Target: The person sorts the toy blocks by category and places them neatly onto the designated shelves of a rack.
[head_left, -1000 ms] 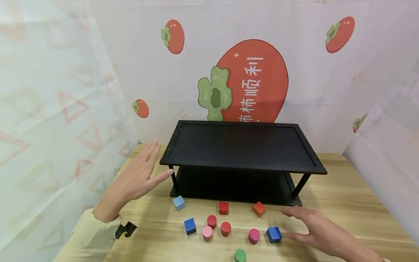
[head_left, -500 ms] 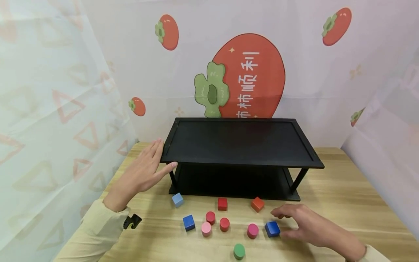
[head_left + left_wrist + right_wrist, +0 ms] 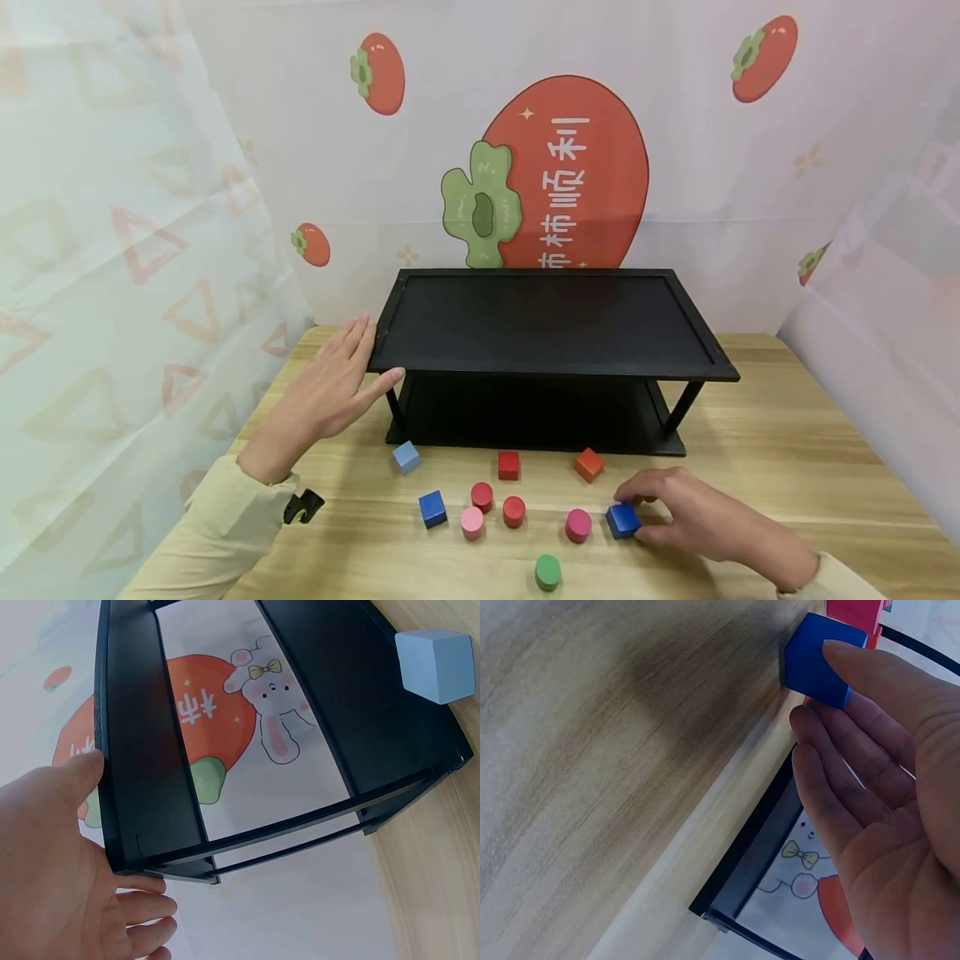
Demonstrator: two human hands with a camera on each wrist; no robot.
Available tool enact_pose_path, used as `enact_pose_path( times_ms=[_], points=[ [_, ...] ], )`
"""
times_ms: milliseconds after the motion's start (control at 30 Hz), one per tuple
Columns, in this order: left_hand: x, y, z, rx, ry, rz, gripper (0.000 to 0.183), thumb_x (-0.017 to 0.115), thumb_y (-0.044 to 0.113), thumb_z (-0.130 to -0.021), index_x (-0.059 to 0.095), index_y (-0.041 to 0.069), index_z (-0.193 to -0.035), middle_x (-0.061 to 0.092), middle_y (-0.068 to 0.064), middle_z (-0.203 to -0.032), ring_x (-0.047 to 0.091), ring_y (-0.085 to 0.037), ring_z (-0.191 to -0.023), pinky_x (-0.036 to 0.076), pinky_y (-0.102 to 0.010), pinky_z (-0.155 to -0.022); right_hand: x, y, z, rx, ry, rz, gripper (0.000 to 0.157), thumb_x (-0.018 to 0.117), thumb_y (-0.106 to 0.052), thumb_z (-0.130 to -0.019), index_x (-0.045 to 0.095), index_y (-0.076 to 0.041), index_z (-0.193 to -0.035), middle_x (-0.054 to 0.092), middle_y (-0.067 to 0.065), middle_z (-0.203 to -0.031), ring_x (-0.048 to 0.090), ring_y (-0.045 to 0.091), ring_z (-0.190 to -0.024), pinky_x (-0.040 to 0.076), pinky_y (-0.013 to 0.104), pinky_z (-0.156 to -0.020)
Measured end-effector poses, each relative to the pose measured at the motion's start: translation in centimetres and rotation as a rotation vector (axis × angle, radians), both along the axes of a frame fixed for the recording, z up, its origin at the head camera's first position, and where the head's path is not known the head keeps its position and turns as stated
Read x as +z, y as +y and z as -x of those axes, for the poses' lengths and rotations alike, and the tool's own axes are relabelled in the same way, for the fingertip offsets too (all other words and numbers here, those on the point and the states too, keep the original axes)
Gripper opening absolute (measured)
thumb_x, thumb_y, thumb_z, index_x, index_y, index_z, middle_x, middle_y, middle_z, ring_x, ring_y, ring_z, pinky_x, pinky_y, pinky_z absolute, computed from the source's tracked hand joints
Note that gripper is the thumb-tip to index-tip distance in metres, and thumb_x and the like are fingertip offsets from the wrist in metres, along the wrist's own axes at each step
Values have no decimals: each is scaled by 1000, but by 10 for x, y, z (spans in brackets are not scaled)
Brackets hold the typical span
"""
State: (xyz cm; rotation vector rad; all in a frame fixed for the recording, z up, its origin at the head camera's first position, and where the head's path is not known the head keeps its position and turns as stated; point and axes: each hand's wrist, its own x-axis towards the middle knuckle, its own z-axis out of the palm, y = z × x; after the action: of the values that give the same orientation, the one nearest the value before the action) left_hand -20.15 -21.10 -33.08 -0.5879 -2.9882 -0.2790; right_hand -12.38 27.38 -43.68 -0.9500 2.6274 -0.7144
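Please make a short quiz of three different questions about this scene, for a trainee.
1. True or false: the right hand touches the dark blue cube on the right.
2. Which thing does the left hand touch? A) the green cylinder B) the black shelf C) the light blue cube
3. Fill in: the top of the black shelf holds ____ blocks.

Key: 1 true; 2 B, its left end; 3 no.
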Motion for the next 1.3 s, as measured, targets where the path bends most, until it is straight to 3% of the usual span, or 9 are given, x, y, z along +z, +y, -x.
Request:
enact_pose_path(
  times_ms=[233, 400, 700, 1067, 1300],
  points=[
    [1, 1, 0, -5, 11, 14, 92, 41, 60, -110, 16, -8, -166, 15, -26, -176, 14, -45, -164, 17, -61, -133, -1, -2, 5, 33, -15, 28, 29, 85, -24, -90, 76, -21, -118, 75, -9, -117, 63, -5, -100, 63, 24, -85],
    [2, 2, 1, -5, 17, 22, 92, 41, 60, -109, 16, -8, -166, 15, -26, -176, 15, -45, -164, 17, -60, -133, 14, -4, 6, 44, -15, 16, 28, 84, -25, -91, 76, -20, -117, 75, -10, -115, 64, -5, -97, 64, 27, -84],
    [3, 1, 0, -4, 8, 17, 91, 42, 60, -110, 17, -8, -165, 15, -27, -175, 15, -45, -164, 16, -61, -133, 62, -18, 13, 105, 146, 33, 25, 84, -22, -91, 76, -19, -115, 76, -9, -111, 67, -3, -96, 64, 23, -80],
    [5, 1, 1, -14, 9, 19, 91, 42, 58, -110, 17, -10, -165, 15, -28, -175, 15, -46, -163, 17, -62, -133, 140, -59, 30, 137, 144, 22, 25, 85, -23, -91, 76, -17, -114, 76, -8, -109, 71, 2, -94, 64, 23, -83],
    [4, 2, 0, -18, 18, 26, 90, 43, 58, -110, 19, -10, -164, 17, -29, -174, 16, -46, -163, 18, -62, -132, 174, -91, 53, 153, 153, -14, 28, 85, -28, -92, 76, -16, -115, 77, -5, -109, 73, 5, -96, 64, 25, -88]
  ],
)
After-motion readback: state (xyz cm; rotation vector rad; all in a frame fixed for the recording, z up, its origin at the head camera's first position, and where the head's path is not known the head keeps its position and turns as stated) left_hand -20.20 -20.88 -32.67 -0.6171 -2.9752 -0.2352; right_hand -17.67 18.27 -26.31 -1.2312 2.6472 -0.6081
